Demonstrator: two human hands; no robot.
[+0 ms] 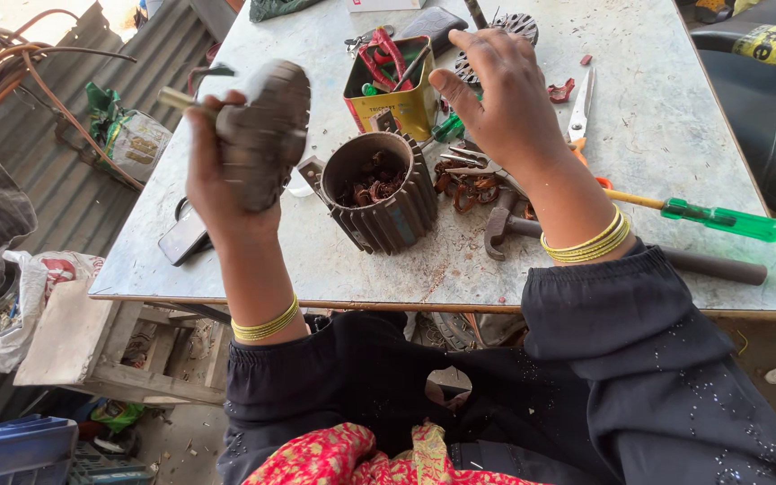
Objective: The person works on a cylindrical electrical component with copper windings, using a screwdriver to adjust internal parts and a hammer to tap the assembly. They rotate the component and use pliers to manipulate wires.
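Left hand [226, 184] clenched around a motor rotor [262, 130], right hand [500, 99] released above the ribbed housing [388, 202].

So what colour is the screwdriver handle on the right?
Translucent green, clearest in the head view: screwdriver handle.

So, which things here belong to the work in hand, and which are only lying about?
In hand:
- left hand grips the rotor
- right hand over the tin
- stator

Lying about:
- hammer
- green screwdriver
- scissors
- phone
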